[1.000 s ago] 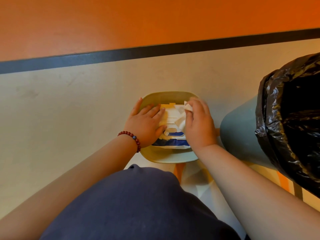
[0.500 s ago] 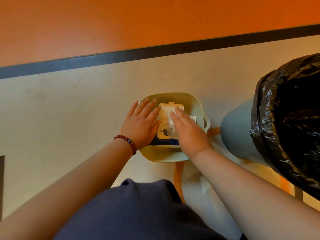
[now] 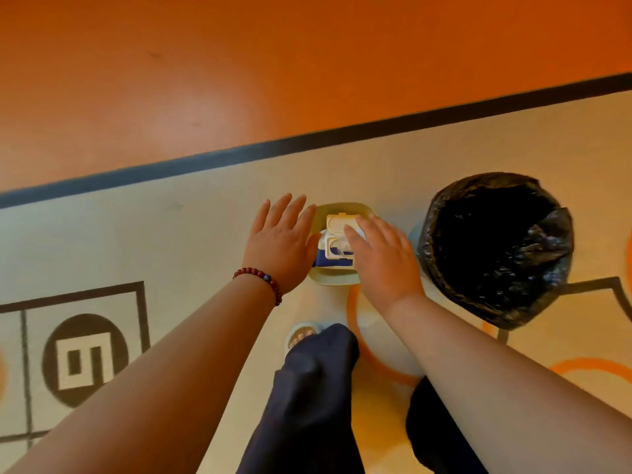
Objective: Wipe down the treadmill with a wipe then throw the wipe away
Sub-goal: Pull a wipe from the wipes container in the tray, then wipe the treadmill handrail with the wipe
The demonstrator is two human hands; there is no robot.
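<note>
1. Both hands are down over a little pale green tub (image 3: 333, 281) sitting on the floor mat (image 3: 171, 241), and the wipes pack (image 3: 330, 260) is inside it, white and blue with its flip lid (image 3: 342, 222) standing open
2. The left hand (image 3: 282, 244) is at the tub's left edge with its grip spread wide, fingers straight and fanned, holding nothing. It covers that side of the tub's rim, so I can't tell if it touches the tub or just hovers
3. The right hand (image 3: 383, 258) lies flat across the right half of the pack, fingers straight and close together, not curled round anything I can see. It hides that whole side of the pack, and whether there's a loose wipe under the palm is honestly impossible to say
4. The pack's opening (image 3: 337, 249) is a blurry whitish patch, can't make out detail
5. Just right of the tub is a trash bin lined with a black bag (image 3: 496, 248). The inside is only darkness and the body is mostly hidden, a pale sliver shows by the right hand
6. Red bead bracelet (image 3: 263, 278) on the left wrist
7. Dark trouser legs (image 3: 314, 388) fill the bottom, with toes in a pale slipper (image 3: 302, 333) poking out. The other foot is hidden
8. The mat has a black circle symbol (image 3: 85, 359) at left, and orange floor (image 3: 239, 80) lies beyond its dark border
</note>
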